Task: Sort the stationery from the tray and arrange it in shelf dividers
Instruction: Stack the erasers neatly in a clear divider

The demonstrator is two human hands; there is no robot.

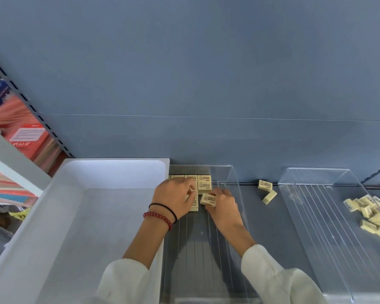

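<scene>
Eraser rows (204, 183) are started at the clear divider (198, 249) back, another eraser (208, 199) is pinched by the right hand (225, 210) beside them, the left hand (172, 199) is rested on the rows (grip unclear), and two loose erasers (265, 185) plus the far-divider pile (375, 216) are left.

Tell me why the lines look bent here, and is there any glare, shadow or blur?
Head view: the wide-angle lens bows straight edges, so the right divider fans outward. Head view: glare brightens the back wall of the white tray. Head view: soft arm shadows darken the floor of the middle divider. Head view: print on the held eraser is too soft to read.
</scene>
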